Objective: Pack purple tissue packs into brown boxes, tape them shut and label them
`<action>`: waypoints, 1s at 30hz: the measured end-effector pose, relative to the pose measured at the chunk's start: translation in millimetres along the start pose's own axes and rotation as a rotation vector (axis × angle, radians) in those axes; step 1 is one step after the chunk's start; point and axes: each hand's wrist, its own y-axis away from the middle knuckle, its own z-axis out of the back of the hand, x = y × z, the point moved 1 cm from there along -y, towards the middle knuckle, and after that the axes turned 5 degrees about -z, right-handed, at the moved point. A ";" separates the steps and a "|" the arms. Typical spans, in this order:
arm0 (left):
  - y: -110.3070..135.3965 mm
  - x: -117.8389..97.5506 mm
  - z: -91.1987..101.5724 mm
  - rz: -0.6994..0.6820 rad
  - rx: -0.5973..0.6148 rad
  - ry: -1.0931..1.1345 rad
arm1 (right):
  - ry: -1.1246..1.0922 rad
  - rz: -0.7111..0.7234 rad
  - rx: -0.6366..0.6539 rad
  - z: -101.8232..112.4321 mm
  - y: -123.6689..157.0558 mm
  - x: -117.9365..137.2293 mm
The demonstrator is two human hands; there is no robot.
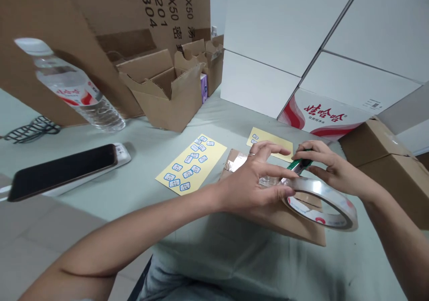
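My right hand (323,162) grips a green utility knife (295,165), its blade end against a strip of clear tape. The strip runs from a roll of clear packing tape (350,216) to a small cardboard box (301,229) in front of me. My left hand (256,175), with a ring on one finger, pinches the tape beside the roll between thumb and forefinger, its other fingers stretched over the box. A shiny tape piece (236,162) lies on the box's left end. My left hand hides much of the box top.
Yellow sticker sheets (201,175) lie behind the box. On the left are a phone (63,169) on a white stand, a water bottle (78,91) and a black wire object (31,130). Open cartons (167,99) and white boxes (264,82) line the back; a brown carton (385,171) stands right.
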 end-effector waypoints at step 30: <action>-9.8 11.9 0.0 0.447 -0.314 0.723 | 0.143 -0.722 -0.126 -53.0 67.4 -99.9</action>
